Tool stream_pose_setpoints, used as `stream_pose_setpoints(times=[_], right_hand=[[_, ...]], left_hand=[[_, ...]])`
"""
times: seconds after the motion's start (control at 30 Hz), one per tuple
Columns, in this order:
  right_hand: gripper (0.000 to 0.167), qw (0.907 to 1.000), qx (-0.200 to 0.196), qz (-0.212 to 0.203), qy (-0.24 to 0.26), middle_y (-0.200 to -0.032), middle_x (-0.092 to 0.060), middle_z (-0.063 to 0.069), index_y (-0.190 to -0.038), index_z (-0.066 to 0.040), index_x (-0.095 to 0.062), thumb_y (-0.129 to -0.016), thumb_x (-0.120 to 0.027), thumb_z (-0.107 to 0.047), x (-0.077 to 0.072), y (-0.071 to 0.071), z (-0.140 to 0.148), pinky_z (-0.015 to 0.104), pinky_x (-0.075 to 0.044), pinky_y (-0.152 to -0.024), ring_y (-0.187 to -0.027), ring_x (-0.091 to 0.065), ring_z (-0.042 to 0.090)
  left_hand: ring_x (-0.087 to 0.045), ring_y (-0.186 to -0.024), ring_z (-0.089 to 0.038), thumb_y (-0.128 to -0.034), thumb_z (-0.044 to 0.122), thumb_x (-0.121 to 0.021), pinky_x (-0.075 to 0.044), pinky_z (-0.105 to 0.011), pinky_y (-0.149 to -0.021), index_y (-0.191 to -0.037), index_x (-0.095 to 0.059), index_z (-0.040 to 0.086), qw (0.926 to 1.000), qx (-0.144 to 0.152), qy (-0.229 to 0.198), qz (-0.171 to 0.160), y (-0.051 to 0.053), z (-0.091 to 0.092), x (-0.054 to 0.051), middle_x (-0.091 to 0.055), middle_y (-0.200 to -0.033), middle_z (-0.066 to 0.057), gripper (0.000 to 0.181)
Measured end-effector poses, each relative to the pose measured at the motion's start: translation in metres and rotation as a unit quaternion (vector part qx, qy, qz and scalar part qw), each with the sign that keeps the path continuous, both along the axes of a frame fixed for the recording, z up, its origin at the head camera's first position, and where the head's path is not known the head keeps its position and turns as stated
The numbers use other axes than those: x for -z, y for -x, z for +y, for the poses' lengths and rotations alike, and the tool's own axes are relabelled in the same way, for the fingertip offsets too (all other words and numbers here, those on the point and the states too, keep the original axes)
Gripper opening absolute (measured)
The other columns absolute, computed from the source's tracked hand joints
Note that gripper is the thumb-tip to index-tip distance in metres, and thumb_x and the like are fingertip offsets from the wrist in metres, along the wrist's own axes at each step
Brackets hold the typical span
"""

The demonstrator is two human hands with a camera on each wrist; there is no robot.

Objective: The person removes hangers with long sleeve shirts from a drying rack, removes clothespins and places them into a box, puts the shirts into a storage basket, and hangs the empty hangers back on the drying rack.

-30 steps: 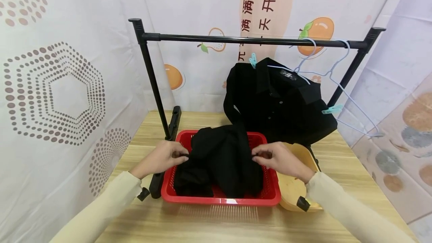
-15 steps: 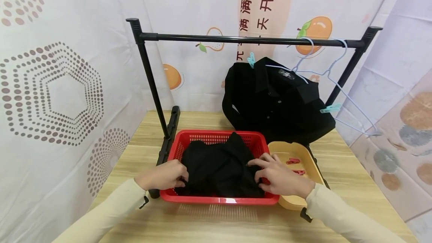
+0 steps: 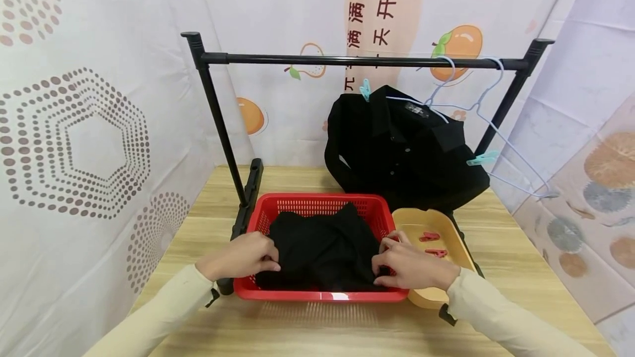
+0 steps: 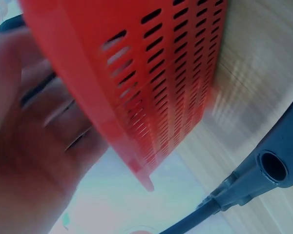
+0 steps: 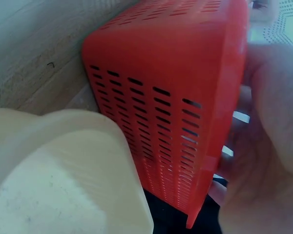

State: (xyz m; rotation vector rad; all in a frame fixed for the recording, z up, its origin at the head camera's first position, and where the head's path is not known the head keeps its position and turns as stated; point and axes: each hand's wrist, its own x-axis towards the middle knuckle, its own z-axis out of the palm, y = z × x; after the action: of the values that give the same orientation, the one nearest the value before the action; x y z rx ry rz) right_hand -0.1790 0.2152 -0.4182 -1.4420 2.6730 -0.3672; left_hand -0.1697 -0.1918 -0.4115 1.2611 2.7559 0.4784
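Note:
A black garment [image 3: 322, 247] lies bunched in a red plastic basket [image 3: 322, 295]. My left hand [image 3: 243, 258] reaches over the basket's left rim, its loosely bent fingertips at the garment's edge. Over the right rim, my right hand [image 3: 407, 263] has spread, slightly bent fingers beside the cloth. The left wrist view shows the left hand [image 4: 44, 122] past the slotted basket wall [image 4: 151, 73]. In the right wrist view the right hand [image 5: 263, 126] is behind the basket's edge [image 5: 224, 107], with gaps between the fingers. Part of the fingertips is hidden.
A yellow tray [image 3: 461, 247] holding red clothespins [image 3: 436, 252] touches the basket's right side. Behind stands a black rack [image 3: 317, 60] with blue hangers [image 3: 491, 120]. A black shirt [image 3: 397, 153] hangs there, clipped by turquoise clothespins [image 3: 481, 158]. The wooden table [image 3: 218, 186] lies beneath.
The garment, held up between both hands at first, is lowered into the basket. Both hands sank with it, and the right hand's fingers spread. The red clothespins have come into view.

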Motion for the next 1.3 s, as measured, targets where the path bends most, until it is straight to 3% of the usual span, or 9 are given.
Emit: stream_pose_setpoints(times=[0.07,0.17,0.27,0.33,0.43,0.63,1.0,1.17,1.3], right_hand=[[0.017,0.9994,0.013,-0.009,0.030,-0.086,-0.063,-0.017,-0.094,-0.024,-0.069,-0.088,-0.083,-0.033,-0.001,0.001,-0.001,0.050,-0.031,-0.095,-0.092,-0.053,0.012],[0.042,0.9975,0.035,-0.002,0.062,-0.111,-0.068,-0.008,-0.118,-0.020,-0.067,-0.083,-0.088,-0.031,-0.003,0.004,-0.004,0.049,-0.040,-0.100,-0.102,-0.058,0.014],[0.071,0.9977,0.038,0.018,0.053,-0.140,-0.059,0.001,-0.145,-0.024,-0.056,-0.082,-0.088,-0.032,-0.004,0.004,-0.007,0.048,-0.047,-0.099,-0.115,-0.054,0.019],[0.073,0.9985,0.027,0.035,0.031,-0.147,-0.056,0.003,-0.149,-0.028,-0.054,-0.084,-0.087,-0.033,-0.002,0.003,-0.009,0.044,-0.050,-0.096,-0.116,-0.050,0.020],[0.060,0.9988,0.011,0.047,0.002,-0.143,-0.062,0.002,-0.143,-0.029,-0.063,-0.087,-0.084,-0.032,0.004,0.000,-0.010,0.040,-0.048,-0.091,-0.111,-0.049,0.019],[0.030,0.9991,-0.001,0.041,-0.004,-0.123,-0.073,-0.002,-0.120,-0.025,-0.079,-0.090,-0.082,-0.026,0.009,-0.003,-0.010,0.040,-0.041,-0.089,-0.107,-0.051,0.019],[0.019,0.9979,-0.017,0.051,-0.036,-0.109,-0.075,-0.013,-0.110,-0.028,-0.083,-0.091,-0.080,-0.026,0.008,-0.001,-0.010,0.040,-0.038,-0.088,-0.101,-0.051,0.016],[0.019,0.9993,-0.019,0.032,-0.005,-0.106,-0.075,-0.015,-0.108,-0.027,-0.083,-0.090,-0.082,-0.027,0.009,0.001,-0.009,0.039,-0.038,-0.086,-0.098,-0.050,0.014],[0.018,0.9980,-0.021,0.000,0.059,-0.109,-0.075,-0.011,-0.109,-0.024,-0.082,-0.092,-0.080,-0.028,0.004,0.003,-0.007,0.035,-0.042,-0.086,-0.100,-0.051,0.013]], left_hand=[[-0.047,-0.066,0.001,-0.0862,0.029,-0.086,-0.044,-0.020,-0.059,-0.084,-0.069,0.022,0.9977,-0.041,-0.027,0.047,0.000,-0.001,-0.002,-0.052,-0.075,0.015,0.019],[-0.054,-0.076,-0.005,-0.0800,0.030,-0.091,-0.049,-0.024,-0.063,-0.105,-0.067,0.020,0.9923,-0.079,-0.054,0.079,0.001,-0.001,-0.005,-0.057,-0.091,0.007,0.036],[-0.058,-0.094,-0.011,-0.0819,0.027,-0.090,-0.055,-0.028,-0.078,-0.125,-0.067,0.016,0.9946,-0.058,-0.043,0.075,0.002,-0.001,-0.006,-0.060,-0.110,0.002,0.050],[-0.058,-0.106,-0.015,-0.0855,0.025,-0.087,-0.055,-0.030,-0.088,-0.128,-0.070,0.014,0.9971,-0.032,-0.019,0.066,0.001,0.000,-0.003,-0.061,-0.118,0.000,0.047],[-0.059,-0.110,-0.017,-0.0902,0.022,-0.082,-0.054,-0.031,-0.094,-0.120,-0.075,0.011,0.9988,-0.004,0.009,0.048,-0.003,0.000,0.004,-0.064,-0.118,-0.001,0.033],[-0.060,-0.098,-0.012,-0.0915,0.014,-0.080,-0.053,-0.025,-0.084,-0.117,-0.078,0.008,0.9995,0.014,0.023,0.014,-0.006,-0.002,0.012,-0.073,-0.108,0.002,0.026],[-0.060,-0.093,-0.007,-0.0896,0.012,-0.082,-0.051,-0.020,-0.079,-0.119,-0.079,0.013,0.9980,0.040,0.048,0.002,-0.001,-0.004,0.020,-0.074,-0.108,0.007,0.029],[-0.059,-0.095,-0.007,-0.0923,0.012,-0.079,-0.052,-0.022,-0.081,-0.119,-0.078,0.011,0.9983,0.035,0.043,-0.018,0.000,-0.002,0.015,-0.073,-0.109,0.006,0.027],[-0.059,-0.093,-0.006,-0.0963,0.015,-0.074,-0.053,-0.024,-0.082,-0.114,-0.079,0.010,0.9994,0.031,0.000,-0.015,0.004,-0.004,0.006,-0.072,-0.103,0.007,0.019]])
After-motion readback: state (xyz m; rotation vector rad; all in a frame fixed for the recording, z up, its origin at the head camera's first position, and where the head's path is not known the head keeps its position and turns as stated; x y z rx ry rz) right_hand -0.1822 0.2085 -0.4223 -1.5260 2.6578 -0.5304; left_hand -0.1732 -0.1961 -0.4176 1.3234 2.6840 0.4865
